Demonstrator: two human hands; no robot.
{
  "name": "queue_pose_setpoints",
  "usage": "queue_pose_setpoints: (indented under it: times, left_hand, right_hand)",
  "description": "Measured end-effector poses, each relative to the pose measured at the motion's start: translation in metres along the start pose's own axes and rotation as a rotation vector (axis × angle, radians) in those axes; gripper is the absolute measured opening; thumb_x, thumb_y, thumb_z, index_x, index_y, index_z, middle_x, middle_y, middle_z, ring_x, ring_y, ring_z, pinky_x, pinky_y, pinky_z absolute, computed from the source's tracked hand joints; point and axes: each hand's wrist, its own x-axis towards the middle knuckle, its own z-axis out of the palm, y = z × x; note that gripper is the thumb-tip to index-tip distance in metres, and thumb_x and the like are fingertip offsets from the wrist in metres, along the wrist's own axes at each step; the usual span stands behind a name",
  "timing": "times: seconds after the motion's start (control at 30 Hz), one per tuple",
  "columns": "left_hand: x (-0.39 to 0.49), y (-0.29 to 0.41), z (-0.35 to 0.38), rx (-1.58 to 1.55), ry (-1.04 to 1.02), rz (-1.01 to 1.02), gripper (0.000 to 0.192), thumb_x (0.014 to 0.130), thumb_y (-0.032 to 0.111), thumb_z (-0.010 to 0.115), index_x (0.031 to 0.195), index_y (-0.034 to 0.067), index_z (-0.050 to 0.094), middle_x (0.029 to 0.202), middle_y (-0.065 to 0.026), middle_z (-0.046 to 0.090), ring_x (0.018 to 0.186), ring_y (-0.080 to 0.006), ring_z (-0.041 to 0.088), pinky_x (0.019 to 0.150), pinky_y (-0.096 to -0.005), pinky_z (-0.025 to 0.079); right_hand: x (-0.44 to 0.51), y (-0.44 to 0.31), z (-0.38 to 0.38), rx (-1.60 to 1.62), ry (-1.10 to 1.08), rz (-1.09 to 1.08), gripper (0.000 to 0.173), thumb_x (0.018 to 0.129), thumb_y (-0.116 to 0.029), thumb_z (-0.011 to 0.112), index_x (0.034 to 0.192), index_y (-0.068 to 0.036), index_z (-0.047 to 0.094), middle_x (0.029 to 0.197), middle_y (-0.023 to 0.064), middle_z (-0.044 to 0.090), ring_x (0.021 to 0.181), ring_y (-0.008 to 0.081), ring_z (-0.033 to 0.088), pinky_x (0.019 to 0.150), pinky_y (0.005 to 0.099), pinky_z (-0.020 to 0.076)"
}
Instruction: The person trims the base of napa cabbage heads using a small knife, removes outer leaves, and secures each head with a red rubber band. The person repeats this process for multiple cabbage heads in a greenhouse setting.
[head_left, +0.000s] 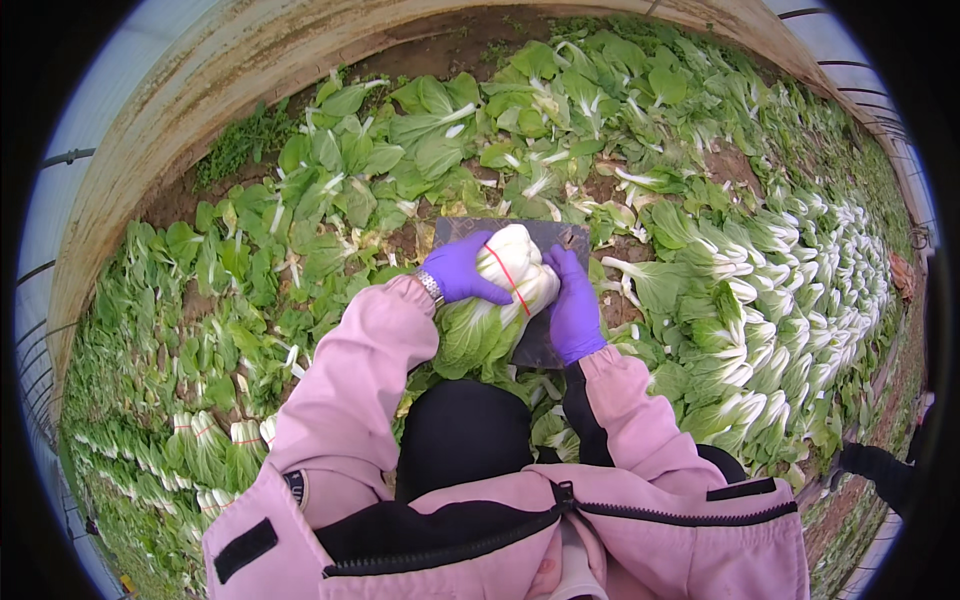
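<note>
A bundle of white-stemmed bok choy (536, 271) lies across a dark flat board (459, 227), its pale stem ends pointing away from me and its leaves towards my knees. Around the stems runs a red band (501, 268). My left hand (463, 270), in a purple glove, grips the bundle from the left, with the thumb over the stems near the band. On the right side, my right hand (574, 307), gloved alike, holds the stems, its fingertips partly hidden behind them.
Loose leaves (435, 120) litter the soil ahead and left. Many unbanded bok choy heads (795, 300) lie in rows at right. Red-banded bundles (206, 442) stand at lower left. Plastic sheeting (150, 112) walls the far side. A dark sleeve (874, 469) shows at the right edge.
</note>
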Motion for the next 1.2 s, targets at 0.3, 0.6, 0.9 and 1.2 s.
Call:
queue_pose_setpoints:
  times: [0.3, 0.6, 0.9, 1.2]
  left_hand:
    - [-0.100, 0.160, 0.023, -0.300, 0.517, 0.673, 0.141, 0.052, 0.034, 0.096, 0.156, 0.004, 0.005, 0.150, -0.0201, 0.032, 0.138, -0.0314, 0.037, 0.115, -0.0440, 0.030]
    - [-0.120, 0.227, 0.092, -0.386, 0.180, 0.776, 0.138, 0.057, 0.033, 0.094, 0.156, 0.006, 0.001, 0.151, -0.0172, 0.026, 0.142, -0.0295, 0.029, 0.117, -0.0429, 0.025]
    - [-0.074, 0.257, 0.153, -0.802, -0.085, 0.623, 0.110, 0.057, 0.023, 0.094, 0.146, 0.006, 0.032, 0.130, -0.0090, 0.055, 0.122, -0.0213, 0.054, 0.107, -0.0383, 0.040]
    - [-0.067, 0.281, 0.171, -0.854, 0.190, 0.465, 0.093, 0.060, 0.018, 0.093, 0.136, 0.000, 0.042, 0.127, -0.0117, 0.056, 0.116, -0.0212, 0.058, 0.100, -0.0366, 0.047]
  right_hand:
    - [-0.121, -0.166, 0.077, -0.151, -0.338, -0.662, 0.065, 0.098, -0.049, 0.054, 0.139, 0.000, 0.043, 0.125, 0.0124, 0.057, 0.110, 0.0205, 0.059, 0.098, 0.0339, 0.0474]
    - [-0.200, -0.252, -0.002, -0.169, -0.170, -0.576, 0.039, 0.090, -0.023, 0.067, 0.120, 0.002, 0.061, 0.109, 0.0088, 0.066, 0.098, 0.0161, 0.063, 0.090, 0.0307, 0.0501]
    - [-0.182, -0.266, -0.085, -0.150, -0.029, -0.553, 0.029, 0.093, -0.020, 0.062, 0.111, 0.002, 0.066, 0.103, 0.0073, 0.068, 0.095, 0.0154, 0.063, 0.087, 0.0291, 0.0497]
    - [-0.214, -0.244, -0.071, -0.551, 0.016, -0.907, 0.105, 0.073, -0.036, 0.086, 0.151, -0.001, 0.025, 0.141, 0.0162, 0.043, 0.131, 0.0264, 0.043, 0.109, 0.0387, 0.0372]
